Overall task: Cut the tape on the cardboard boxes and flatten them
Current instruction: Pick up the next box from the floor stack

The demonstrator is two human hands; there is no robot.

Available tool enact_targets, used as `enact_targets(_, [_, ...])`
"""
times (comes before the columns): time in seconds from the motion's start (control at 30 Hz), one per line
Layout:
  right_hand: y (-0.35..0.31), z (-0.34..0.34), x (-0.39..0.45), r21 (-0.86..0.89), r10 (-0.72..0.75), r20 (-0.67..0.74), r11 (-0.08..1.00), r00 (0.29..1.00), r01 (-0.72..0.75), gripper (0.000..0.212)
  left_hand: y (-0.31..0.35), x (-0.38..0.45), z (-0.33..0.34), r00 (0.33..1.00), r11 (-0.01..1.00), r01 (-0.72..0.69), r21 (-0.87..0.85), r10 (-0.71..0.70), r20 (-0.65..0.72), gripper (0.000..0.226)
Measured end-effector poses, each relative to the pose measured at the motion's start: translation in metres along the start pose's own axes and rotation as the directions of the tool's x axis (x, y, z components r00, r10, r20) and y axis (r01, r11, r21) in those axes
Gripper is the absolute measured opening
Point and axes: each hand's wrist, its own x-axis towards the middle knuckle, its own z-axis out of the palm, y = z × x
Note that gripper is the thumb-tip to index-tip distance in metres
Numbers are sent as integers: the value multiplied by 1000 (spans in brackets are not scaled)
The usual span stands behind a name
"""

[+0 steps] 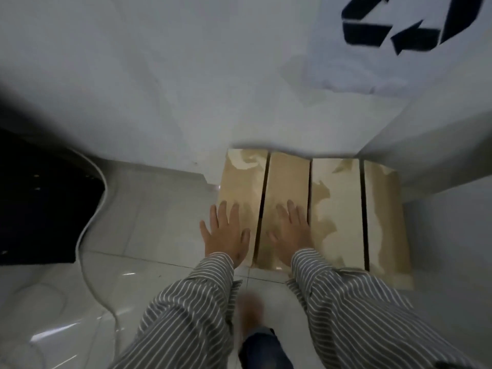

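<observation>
A flattened brown cardboard box (338,209) lies on the glossy white tiled floor against the white wall, its panels side by side with dark gaps between them and pale torn patches on the surface. My left hand (226,230) lies flat with spread fingers on the leftmost panel. My right hand (292,230) presses flat on the second panel. Both arms wear grey striped sleeves. No cutting tool is in sight.
A white sheet with a dark recycling symbol (407,25) hangs on the wall at upper right. A black mat (40,203) and a white cable (87,235) lie at left. My foot (250,312) stands between my arms. A white ledge (439,161) borders the cardboard's right.
</observation>
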Motion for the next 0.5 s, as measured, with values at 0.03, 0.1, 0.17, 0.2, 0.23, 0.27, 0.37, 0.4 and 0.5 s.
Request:
enact_targets(0.03, [1, 10, 9, -11, 10, -11, 1000, 1000, -10, 66, -2, 12, 8, 1000, 1000, -11, -2, 11, 14, 65])
enact_targets(0.1, [6, 29, 23, -51, 30, -47, 998, 998, -33, 65, -6, 31, 22, 999, 1000, -23, -18, 23, 37, 68])
enact_targets(0.17, [8, 46, 31, -70, 61, -76, 995, 995, -67, 63, -9, 45, 37, 999, 998, -45, -37, 46, 25, 69])
enact_targets(0.2, [8, 54, 33, -79, 80, -91, 993, 993, -87, 63, -10, 50, 44, 998, 998, -59, -28, 59, 19, 69])
enact_targets(0.23, [6, 60, 34, -91, 95, -121, 990, 988, -107, 63, -11, 53, 52, 997, 997, -71, -6, 71, 22, 69])
enact_targets(0.27, [5, 67, 34, -97, 109, -156, 987, 982, -125, 64, -13, 56, 58, 996, 996, -84, 13, 83, 26, 70])
enact_targets(0.37, [-1, 78, 37, -92, 140, -239, 982, 961, -166, 62, -25, 60, 74, 992, 990, -127, 68, 126, 20, 75])
enact_targets(0.4, [-4, 79, 37, -102, 144, -256, 979, 956, -175, 62, -30, 61, 75, 991, 988, -131, 77, 131, 2, 77])
enact_targets(0.5, [-9, 86, 34, -122, 158, -317, 971, 935, -205, 65, -44, 62, 80, 993, 992, -116, 51, 115, 12, 72])
